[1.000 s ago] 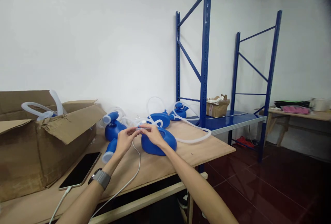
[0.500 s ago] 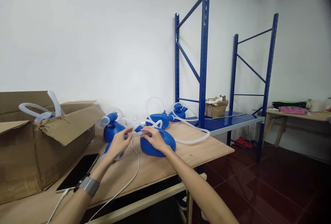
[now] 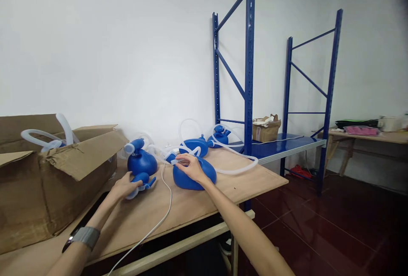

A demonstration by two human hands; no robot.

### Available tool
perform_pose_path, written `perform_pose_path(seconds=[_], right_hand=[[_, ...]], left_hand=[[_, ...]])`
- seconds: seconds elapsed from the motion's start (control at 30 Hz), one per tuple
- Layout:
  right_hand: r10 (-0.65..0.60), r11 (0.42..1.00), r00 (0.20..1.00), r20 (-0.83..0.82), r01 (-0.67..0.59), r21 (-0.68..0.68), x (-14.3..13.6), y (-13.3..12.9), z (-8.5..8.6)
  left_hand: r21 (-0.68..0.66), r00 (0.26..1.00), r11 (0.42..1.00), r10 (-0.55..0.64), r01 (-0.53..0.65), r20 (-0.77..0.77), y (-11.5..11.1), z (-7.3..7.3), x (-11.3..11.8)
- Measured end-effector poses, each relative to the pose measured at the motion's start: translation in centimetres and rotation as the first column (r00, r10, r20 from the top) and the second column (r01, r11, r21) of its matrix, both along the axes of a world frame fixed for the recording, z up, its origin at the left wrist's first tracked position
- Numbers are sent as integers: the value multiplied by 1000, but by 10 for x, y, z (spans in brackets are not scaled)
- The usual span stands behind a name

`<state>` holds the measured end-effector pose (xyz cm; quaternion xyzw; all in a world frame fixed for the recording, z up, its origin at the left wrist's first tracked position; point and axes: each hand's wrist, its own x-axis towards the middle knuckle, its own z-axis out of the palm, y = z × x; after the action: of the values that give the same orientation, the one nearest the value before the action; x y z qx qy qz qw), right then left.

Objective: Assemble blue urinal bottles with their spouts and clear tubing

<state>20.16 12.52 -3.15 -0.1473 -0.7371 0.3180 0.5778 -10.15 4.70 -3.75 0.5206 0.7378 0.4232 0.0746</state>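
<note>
Wooden table, bare ply top (image 3: 239,187), dial centred on it, 12 at the far side. At 9–10, open cardboard box (image 3: 25,199). At 11, rounded blue vessel (image 3: 142,164); at 1, two more, with pale tubing (image 3: 239,172) looping toward 2. Nearer, at 2, oval blue vessel (image 3: 188,180). White cable (image 3: 170,199) runs 12 to 6. Beyond, at 2, blue shelf (image 3: 287,145) bears small carton (image 3: 266,132).

Single head cam, worn by the person. Faces forward and a bit down, over the table (image 3: 204,201) to the wall (image 3: 121,46). Left hand (image 3: 123,186) and right hand (image 3: 190,167) at close range, low in frame; shelf (image 3: 287,146) farther back, right; box (image 3: 25,199) near, cut by left edge.
</note>
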Motion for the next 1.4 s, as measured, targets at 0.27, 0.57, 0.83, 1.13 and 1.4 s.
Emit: perform_pose_path(seconds=[0.27,0.57,0.83,1.13,1.4], right_hand=[[69,997,997,36,-67,-43,0,10,-1],[98,966,991,-94,-118,-229,6,17,5],[135,946,979,-154,-174,-274,10,17,7],[114,890,968,-223,-199,-410,12,20,10],[173,795,932,-318,-323,-513,19,19,10]], left_hand=[[99,574,971,-208,216,792,-29,43,36],[207,811,895,-446,395,379,-41,43,54],[177,874,861,-486,478,3,-49,57,72],[267,861,825,-432,497,-267,-51,46,97],[337,806,767,-370,546,-463,-57,36,116]])
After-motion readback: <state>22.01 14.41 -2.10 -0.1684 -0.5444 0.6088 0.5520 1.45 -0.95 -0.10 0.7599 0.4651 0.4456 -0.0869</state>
